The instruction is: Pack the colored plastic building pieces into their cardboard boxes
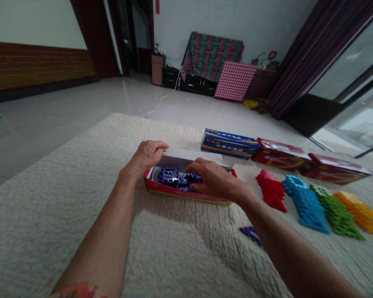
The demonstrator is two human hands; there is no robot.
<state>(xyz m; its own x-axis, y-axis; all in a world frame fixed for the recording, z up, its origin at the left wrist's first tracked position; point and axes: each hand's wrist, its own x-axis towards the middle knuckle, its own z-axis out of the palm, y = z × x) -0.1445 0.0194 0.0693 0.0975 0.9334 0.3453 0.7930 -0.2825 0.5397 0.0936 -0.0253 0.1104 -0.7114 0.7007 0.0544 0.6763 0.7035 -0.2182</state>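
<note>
A long red cardboard box [177,191] lies open on the cream rug [65,207], with purple plastic interlocking pieces [169,176] inside. My left hand [149,154] is closed on the box's far left corner. My right hand [213,178] rests on the purple pieces inside the box, fingers curled down over them. One loose purple piece [248,231] lies on the rug beside my right forearm.
Right of the box lie piles of red [271,190], blue [306,203], green [335,211] and orange [360,213] pieces. A blue box [228,142] and two red boxes [311,161] sit behind. Beyond the rug is tiled floor with a white cable [155,105].
</note>
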